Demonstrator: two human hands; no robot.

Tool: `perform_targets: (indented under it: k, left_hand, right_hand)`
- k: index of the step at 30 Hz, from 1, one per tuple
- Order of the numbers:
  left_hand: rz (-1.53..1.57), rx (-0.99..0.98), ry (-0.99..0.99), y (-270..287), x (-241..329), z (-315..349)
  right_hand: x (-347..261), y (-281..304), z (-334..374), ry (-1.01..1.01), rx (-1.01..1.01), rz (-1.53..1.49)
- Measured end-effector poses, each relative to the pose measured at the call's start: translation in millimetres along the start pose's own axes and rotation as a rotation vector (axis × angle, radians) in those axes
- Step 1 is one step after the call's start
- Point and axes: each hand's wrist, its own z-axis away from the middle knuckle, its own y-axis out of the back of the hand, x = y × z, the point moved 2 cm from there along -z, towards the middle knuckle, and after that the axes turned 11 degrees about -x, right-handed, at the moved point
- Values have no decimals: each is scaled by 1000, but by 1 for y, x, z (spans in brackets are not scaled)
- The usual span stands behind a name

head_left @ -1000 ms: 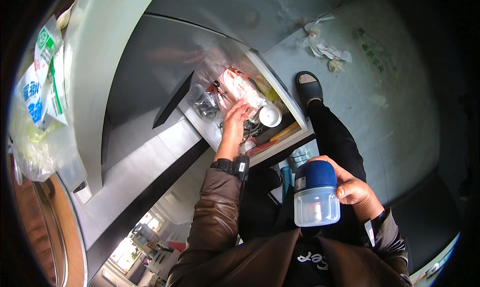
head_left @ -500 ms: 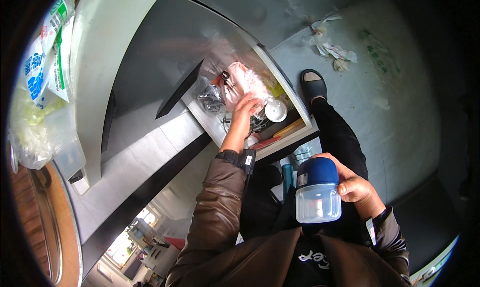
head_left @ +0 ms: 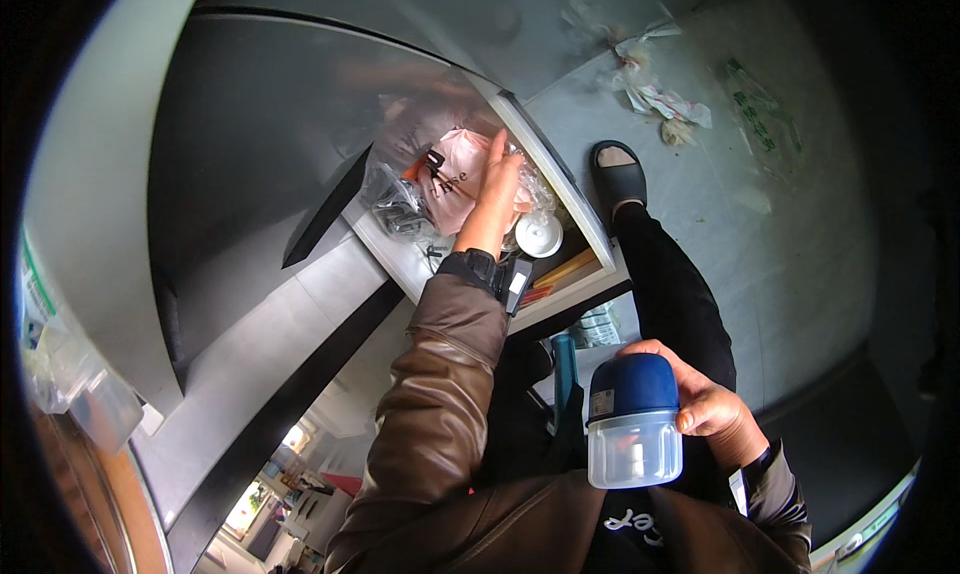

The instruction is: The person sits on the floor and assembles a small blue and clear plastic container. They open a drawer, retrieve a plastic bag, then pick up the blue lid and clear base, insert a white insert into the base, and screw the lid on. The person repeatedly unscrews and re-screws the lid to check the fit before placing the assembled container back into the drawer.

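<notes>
An open drawer (head_left: 570, 296) holds a pink plastic bag (head_left: 460, 156), a clear bag with dark items (head_left: 397, 209), a round white lid (head_left: 540, 235) and other small items. My left hand (head_left: 495, 194) reaches into it, fingers stretched out over the pink bag's right side; I see nothing gripped in them. In front of my body my right hand (head_left: 708, 406) grips a plastic jar (head_left: 634, 444) by its side. The jar stands about upright, with a clear lower part and a dark blue domed top.
Dark glossy cabinet panels (head_left: 260, 124) border the drawer. A foot in a black slipper (head_left: 618, 182) stands to its right. Crumpled wrappers (head_left: 660, 94) and a clear bag with green print (head_left: 765, 124) lie on the grey floor. A teal cylindrical object (head_left: 565, 369) is below the drawer.
My left hand has moved farther into the drawer, from near the white lid onto the pink bag. The blue-topped jar in my right hand sits slightly lower in view. The view has shifted slightly.
</notes>
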Motion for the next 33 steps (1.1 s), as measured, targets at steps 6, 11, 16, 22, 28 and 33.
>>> perform_targets:
  k: [6,11,16,22,28,33]
  left_hand:
    - [129,39,-167,33,-13,-10]
    - [506,39,-235,83,-23,41]
    - [554,152,-242,116,-25,81]
    - [165,321,-247,127,-16,104]
    - [-1071,278,-190,91,20,124]
    - [-726,321,-350,84,42,138]
  right_hand:
    - [0,0,-1,-1,9,-5]
    - [0,-3,-1,-13,-10,-8]
    - [1,-4,-3,6,-30,19]
    - [4,-4,-4,16,-23,28]
    - [3,-5,-5,1,-21,71]
    - [3,-5,-4,2,-32,68]
